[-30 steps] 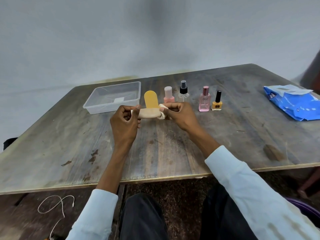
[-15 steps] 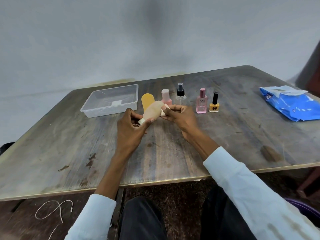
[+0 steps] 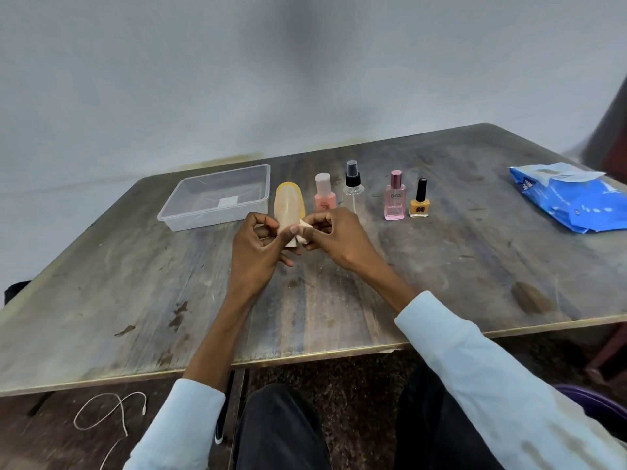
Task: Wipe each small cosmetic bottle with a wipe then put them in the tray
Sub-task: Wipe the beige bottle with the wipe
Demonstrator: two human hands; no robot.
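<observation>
Above the table (image 3: 441,266), your left hand (image 3: 254,252) grips the beige tube (image 3: 286,208), your right hand (image 3: 334,237) pinches the wipe (image 3: 303,232), tube's cap hidden by your fingers.

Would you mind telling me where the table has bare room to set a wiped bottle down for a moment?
Bare wood lies along the near edge of the table, either side of the forearms, and between the yellow nail polish and the blue wipes pack. It is crowded by the clear tray and the bottle row, from the pink bottle rightward.
</observation>
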